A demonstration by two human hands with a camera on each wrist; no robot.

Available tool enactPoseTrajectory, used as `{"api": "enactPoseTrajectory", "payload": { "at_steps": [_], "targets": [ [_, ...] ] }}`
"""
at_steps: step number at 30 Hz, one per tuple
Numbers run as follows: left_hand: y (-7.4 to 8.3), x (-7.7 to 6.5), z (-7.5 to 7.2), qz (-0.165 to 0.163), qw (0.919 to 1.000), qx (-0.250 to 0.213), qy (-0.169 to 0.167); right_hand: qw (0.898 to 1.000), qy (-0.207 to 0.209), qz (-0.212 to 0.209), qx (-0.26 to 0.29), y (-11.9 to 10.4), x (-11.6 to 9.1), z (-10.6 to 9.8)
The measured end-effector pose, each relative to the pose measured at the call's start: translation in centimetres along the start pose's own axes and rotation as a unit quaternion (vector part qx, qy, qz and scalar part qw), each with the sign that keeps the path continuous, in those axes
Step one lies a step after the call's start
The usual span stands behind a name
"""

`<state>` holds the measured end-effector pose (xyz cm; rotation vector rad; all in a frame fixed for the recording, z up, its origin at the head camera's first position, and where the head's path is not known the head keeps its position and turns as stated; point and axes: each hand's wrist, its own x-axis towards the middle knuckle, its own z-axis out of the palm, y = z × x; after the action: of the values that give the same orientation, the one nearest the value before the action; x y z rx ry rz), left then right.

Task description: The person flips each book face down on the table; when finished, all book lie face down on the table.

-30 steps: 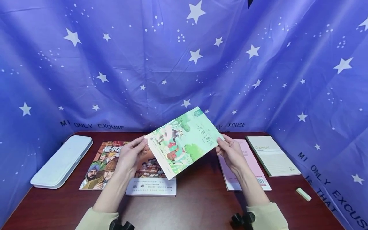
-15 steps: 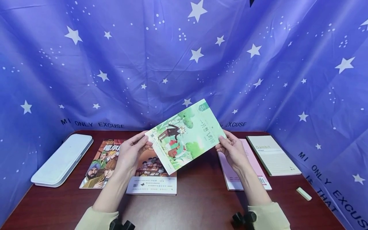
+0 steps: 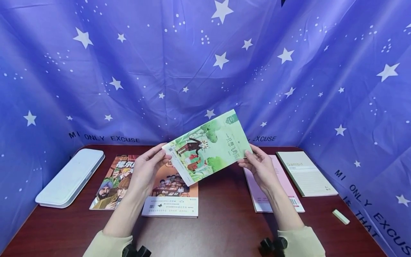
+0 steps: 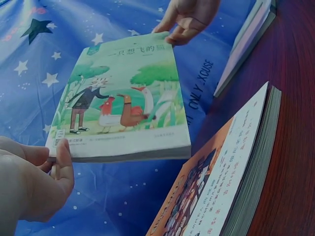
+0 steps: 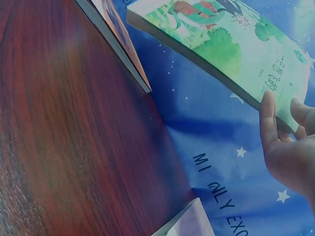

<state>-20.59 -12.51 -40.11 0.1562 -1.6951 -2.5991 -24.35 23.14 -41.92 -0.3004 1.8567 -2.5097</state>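
Observation:
A green illustrated paperback book is held up above the table, slanting with its right end higher in the head view. My left hand pinches its left corner between thumb and fingers. At the opposite, right-hand corner, the right hand pinches it too. The left wrist view shows the front cover with a cat and birds, and the page edges along the bottom. In the right wrist view the thumb and fingers of the right hand are at the title end.
Below the left hand lie an orange-covered book and a comic-style book. A white case is at far left. On the right are a pink book, a Gambit notebook and a small pale eraser-like block. Starry blue cloth surrounds the table.
The green book has risen slightly, its right end shifting up and right, and its cover now looks narrower, tilted further back. Both hands keep their hold with little movement.

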Motion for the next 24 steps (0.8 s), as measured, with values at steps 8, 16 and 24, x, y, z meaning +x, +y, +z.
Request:
{"api": "enactPoseTrajectory", "payload": {
  "at_steps": [8,16,24],
  "targets": [
    [0.10,-0.15,0.08,0.003,0.9992,-0.035,-0.017,1.000,-0.013,-0.020,0.001,0.16,0.05,0.10],
    [0.12,-0.24,0.09,0.002,0.9991,-0.040,-0.015,0.998,-0.036,-0.056,0.005,0.15,0.08,0.30],
    [0.20,-0.38,0.16,0.013,0.9989,-0.040,-0.022,0.995,-0.055,-0.078,0.017,-0.02,-0.02,0.39]
  ]
}}
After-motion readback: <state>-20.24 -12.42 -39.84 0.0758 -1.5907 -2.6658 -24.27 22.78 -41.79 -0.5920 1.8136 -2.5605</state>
